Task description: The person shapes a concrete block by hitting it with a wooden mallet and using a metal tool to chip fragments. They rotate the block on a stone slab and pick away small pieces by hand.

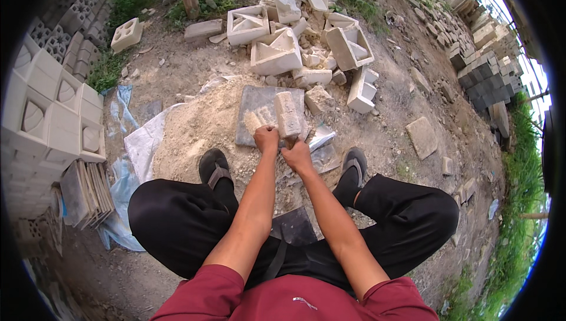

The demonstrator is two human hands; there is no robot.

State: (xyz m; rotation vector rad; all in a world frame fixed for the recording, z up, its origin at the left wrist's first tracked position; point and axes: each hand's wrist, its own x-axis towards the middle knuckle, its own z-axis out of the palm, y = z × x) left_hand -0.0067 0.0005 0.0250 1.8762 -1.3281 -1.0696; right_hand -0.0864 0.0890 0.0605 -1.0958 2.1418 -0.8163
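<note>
A dark square slab point(247, 98) lies on the ground between and just beyond my feet, with pale crushed pieces point(257, 118) on its left half. An oblong tan block point(286, 113) is over the slab's right half, its long side pointing away from me. My left hand point(266, 139) is closed at the slab's near edge, beside the crushed pieces and the block's near end. Closed just below that same end is my right hand point(298, 156); a dark bit shows between it and the block. What either hand grips is hidden by the fingers.
A mound of pale grit point(191, 135) spreads left of the slab. Beyond it lies a heap of broken cream blocks point(277, 53), with a rough chunk point(319, 100) nearer. Stacked cream blocks point(62, 120) and thin leaning boards point(88, 194) stand at left. A flat stone point(421, 137) lies right.
</note>
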